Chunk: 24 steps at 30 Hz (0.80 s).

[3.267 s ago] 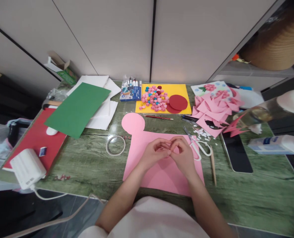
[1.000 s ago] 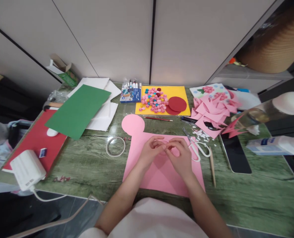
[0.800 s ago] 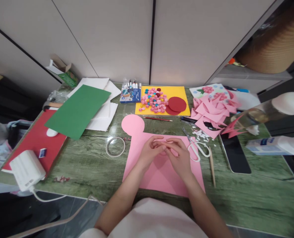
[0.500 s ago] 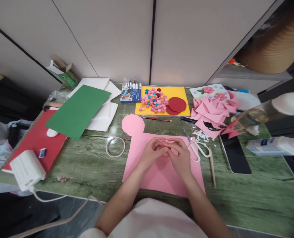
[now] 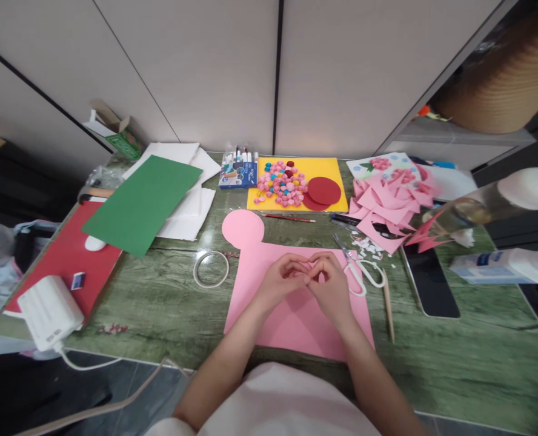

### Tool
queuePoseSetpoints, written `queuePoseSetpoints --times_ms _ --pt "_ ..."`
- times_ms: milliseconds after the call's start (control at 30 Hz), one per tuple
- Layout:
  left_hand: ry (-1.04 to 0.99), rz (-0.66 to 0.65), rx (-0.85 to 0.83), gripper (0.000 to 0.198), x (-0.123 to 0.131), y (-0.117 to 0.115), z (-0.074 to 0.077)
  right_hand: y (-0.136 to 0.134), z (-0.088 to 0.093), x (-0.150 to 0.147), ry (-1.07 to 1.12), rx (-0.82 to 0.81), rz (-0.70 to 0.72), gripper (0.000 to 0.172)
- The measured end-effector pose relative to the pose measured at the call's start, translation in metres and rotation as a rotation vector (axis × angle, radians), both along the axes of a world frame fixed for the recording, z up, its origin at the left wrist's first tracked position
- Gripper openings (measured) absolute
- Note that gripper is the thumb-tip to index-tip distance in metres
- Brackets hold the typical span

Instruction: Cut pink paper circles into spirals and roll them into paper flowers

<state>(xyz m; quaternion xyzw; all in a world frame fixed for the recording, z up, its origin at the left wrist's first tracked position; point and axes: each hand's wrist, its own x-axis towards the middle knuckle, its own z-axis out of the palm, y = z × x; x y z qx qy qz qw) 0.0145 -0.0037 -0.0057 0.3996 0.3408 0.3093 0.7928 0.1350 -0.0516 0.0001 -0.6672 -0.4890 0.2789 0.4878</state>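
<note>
Your left hand (image 5: 277, 282) and right hand (image 5: 332, 286) meet above the pink sheet (image 5: 296, 332); I can't tell whether they grasp anything.

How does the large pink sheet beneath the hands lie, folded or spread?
Spread: the large pink sheet lies flat on the green table, its straight outer edges showing, with no fold visible.

Left grip (image 5: 277, 282) and right grip (image 5: 333, 288) sit close together, fingers (image 5: 291, 258) curled.
</note>
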Motion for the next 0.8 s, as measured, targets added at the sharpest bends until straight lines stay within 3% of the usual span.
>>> queuePoseSetpoints --times_ms 133,333,500,700,800 --pt "0.016 0.006 0.010 0.031 0.0007 0.0000 -0.0010 0.0004 0.0000 0.0007 -0.029 -0.006 0.021 0.018" --pt "-0.021 0.130 -0.081 0.033 -0.0003 0.0022 -0.0020 -0.0007 -0.0002 0.0010 -0.093 0.023 0.050 0.008" --pt "-0.019 0.142 -0.132 0.039 -0.0015 0.0039 -0.0005 -0.0030 -0.0030 0.0007 -0.127 0.063 0.051 0.014" --pt "0.048 0.156 -0.069 0.037 -0.0010 0.0022 0.0047 -0.0030 -0.0059 -0.0010 -0.134 0.068 0.180 0.027" --pt "0.057 0.153 -0.050 0.037 -0.0007 0.0014 0.0062 -0.0030 -0.0068 -0.0016 -0.120 0.041 0.124 0.025"
